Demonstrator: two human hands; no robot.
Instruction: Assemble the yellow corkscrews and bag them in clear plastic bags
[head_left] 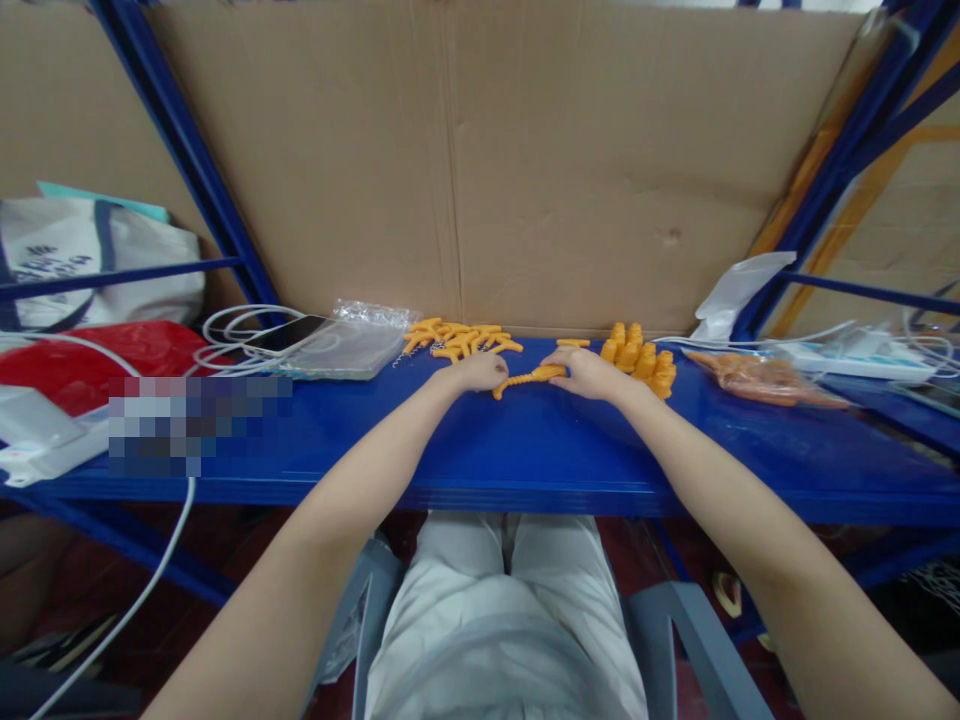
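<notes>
Between my two hands lies an orange corkscrew (523, 380), its twisted shaft running from a crossbar handle on the left to a thicker piece on the right. My left hand (480, 372) is closed at the handle end, its fingertips partly hidden. Fingers of my right hand (585, 372) grip the thicker orange end. Just beyond my left hand is a pile of orange T-shaped handles (465, 338), several with metal spirals. Several orange bottle-shaped pieces (637, 358) stand or lie close together, right of my right hand. A small orange bar (573, 343) lies behind it.
The blue tabletop (525, 450) is backed by cardboard (525, 160). At left are a clear plastic packet (352, 345), a phone (289, 335), white cables (225, 335) and a red bag (112, 360). An orange-filled plastic bag (765, 378) and a power strip (862, 360) sit at right.
</notes>
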